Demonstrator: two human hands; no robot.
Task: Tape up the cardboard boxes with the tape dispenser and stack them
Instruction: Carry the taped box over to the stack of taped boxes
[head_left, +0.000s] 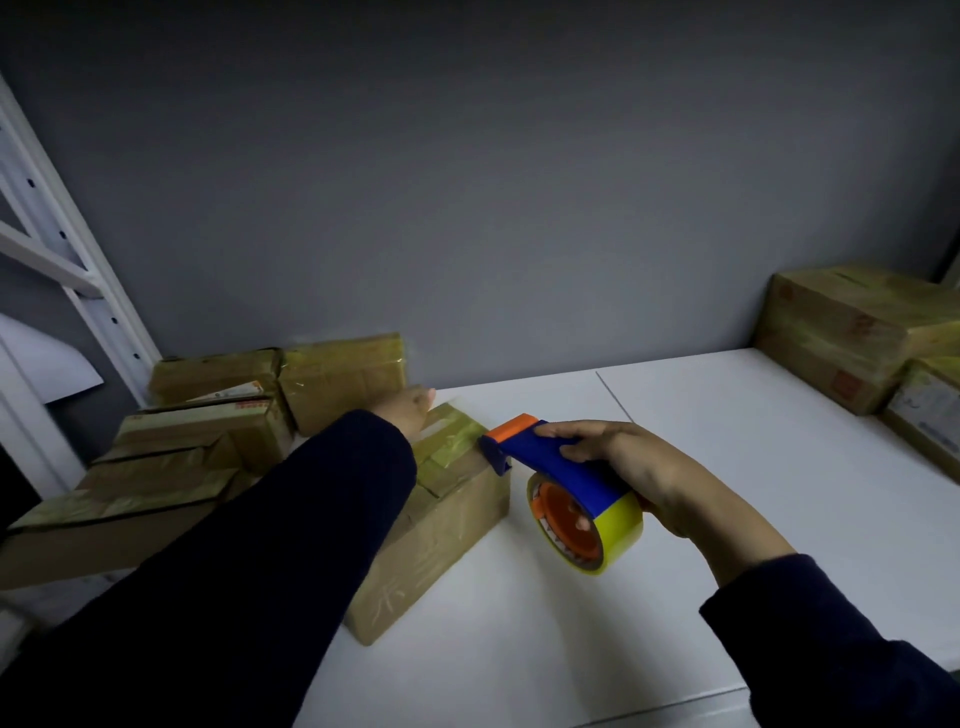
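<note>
The right hand (618, 462) grips the tape dispenser (561, 478), fingers curled around its blue handle. The dispenser's front end touches the top right edge of the cardboard box (441, 530), which lies just left of it, near the left edge of the surface (753, 467), long axis running away from the person. The left hand (413, 410) rests on the box's far end; its fingers are hidden, so I cannot tell their pose.

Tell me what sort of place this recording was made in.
Probably a packing or storage room: taped cardboard boxes piled at the left of a white table, a white slotted shelving upright beside them, and a tape dispenser held in the right hand at another box.
</note>
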